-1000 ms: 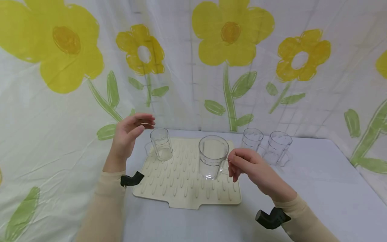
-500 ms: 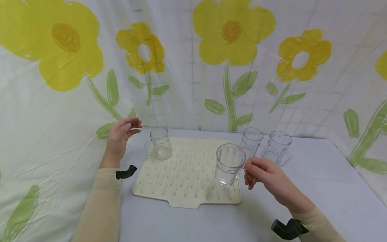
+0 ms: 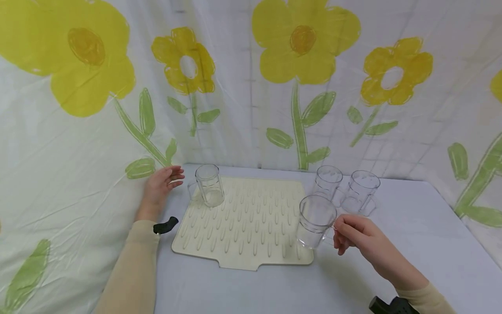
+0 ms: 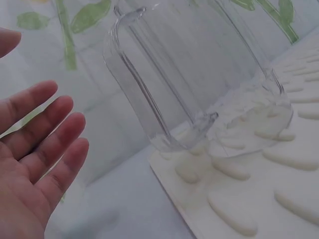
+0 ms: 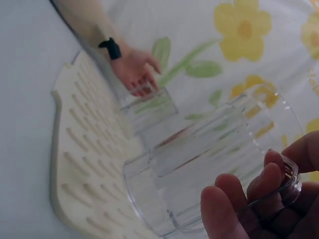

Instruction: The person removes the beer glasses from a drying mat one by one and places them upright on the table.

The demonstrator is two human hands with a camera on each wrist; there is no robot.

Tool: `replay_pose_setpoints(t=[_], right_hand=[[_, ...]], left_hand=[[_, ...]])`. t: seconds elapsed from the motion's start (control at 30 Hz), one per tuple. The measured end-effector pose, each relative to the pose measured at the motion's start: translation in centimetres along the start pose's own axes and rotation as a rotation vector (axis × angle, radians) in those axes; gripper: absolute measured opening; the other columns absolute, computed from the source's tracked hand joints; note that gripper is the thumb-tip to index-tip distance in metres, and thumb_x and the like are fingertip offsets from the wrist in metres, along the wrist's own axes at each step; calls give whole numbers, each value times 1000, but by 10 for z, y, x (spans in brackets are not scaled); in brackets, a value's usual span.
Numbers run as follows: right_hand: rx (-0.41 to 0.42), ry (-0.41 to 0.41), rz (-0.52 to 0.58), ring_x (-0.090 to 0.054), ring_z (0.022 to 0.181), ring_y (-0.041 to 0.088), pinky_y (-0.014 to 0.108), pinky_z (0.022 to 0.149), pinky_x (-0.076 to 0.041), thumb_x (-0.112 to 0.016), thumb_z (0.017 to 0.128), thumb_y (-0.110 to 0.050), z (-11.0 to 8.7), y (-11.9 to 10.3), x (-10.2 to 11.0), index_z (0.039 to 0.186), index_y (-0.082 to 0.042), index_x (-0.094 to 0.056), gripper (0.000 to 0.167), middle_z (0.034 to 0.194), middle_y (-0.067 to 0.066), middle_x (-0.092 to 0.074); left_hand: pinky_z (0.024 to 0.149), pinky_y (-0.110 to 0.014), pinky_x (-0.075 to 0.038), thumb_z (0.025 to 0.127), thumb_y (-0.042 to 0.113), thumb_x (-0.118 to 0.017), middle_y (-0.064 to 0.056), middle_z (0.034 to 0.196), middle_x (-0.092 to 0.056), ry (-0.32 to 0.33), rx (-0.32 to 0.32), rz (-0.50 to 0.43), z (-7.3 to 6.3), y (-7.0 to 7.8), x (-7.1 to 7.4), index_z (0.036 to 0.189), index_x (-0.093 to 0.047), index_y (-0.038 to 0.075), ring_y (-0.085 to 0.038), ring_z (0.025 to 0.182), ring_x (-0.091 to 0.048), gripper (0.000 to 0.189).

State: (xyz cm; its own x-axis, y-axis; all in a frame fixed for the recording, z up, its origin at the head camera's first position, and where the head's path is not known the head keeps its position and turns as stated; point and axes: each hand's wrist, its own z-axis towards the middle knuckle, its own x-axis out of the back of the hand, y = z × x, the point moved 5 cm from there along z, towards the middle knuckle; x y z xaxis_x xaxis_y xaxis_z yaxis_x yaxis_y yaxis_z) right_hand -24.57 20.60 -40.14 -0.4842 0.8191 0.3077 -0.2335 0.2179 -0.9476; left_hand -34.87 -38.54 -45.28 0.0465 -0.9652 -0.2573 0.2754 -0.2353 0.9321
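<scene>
My right hand grips the handle of a clear glass mug, which looks held upright above the right edge of a cream drying mat. In the right wrist view the fingers curl round the handle of this mug. Another clear mug stands at the back left of the mat, its handle toward the left. My left hand hovers to the left of that mug, apart from it. The left wrist view shows the left hand with fingers relaxed and nothing in them, beside the mug's handle.
Two more clear mugs, one beside the other, stand on the white table behind and right of the held mug. A flowered curtain hangs along the back and left side. Raised ridges cover the mat.
My right hand has carried its mug rightward and nearer, from over the mat's middle to its right edge. The left hand has drawn back left from the standing mug and come lower.
</scene>
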Motion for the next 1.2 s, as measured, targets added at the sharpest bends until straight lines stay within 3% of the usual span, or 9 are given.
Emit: replay_pose_setpoints(t=[0.2,0.4,0.67,1.2], right_hand=[[-41,33,5,-71,84,37,41,77,-67,-49,121,-19,-11,12,8,88,2,-54,39,85,11,-65],[-57,54,13,-70,86,39,40,77,-67,-49,121,-20,-17,22,13,90,3,-53,39,86,13,-64],[-82,73,20,-72,85,39,39,79,-68,-48,121,-20,-20,37,18,98,6,-61,37,87,11,-68],[-91,151,26,-73,86,31,35,78,-67,-47,122,-20,-16,61,29,102,10,-59,38,90,9,-69]], left_hand=[[97,-29,-65,119,22,-53,-4,122,-80,46,90,0,-2,-22,12,137,-67,-3,-22,114,-76,34],[99,-28,-65,118,21,-55,-5,125,-79,10,124,4,-2,-34,18,143,-63,-6,-24,119,-77,38],[98,-28,-65,118,19,-55,-5,123,-79,11,115,17,-1,-39,21,142,-63,-8,-24,117,-78,37],[100,-26,-65,117,22,-58,-7,128,-77,13,142,72,0,-42,19,155,-43,-20,-20,115,-77,58]])
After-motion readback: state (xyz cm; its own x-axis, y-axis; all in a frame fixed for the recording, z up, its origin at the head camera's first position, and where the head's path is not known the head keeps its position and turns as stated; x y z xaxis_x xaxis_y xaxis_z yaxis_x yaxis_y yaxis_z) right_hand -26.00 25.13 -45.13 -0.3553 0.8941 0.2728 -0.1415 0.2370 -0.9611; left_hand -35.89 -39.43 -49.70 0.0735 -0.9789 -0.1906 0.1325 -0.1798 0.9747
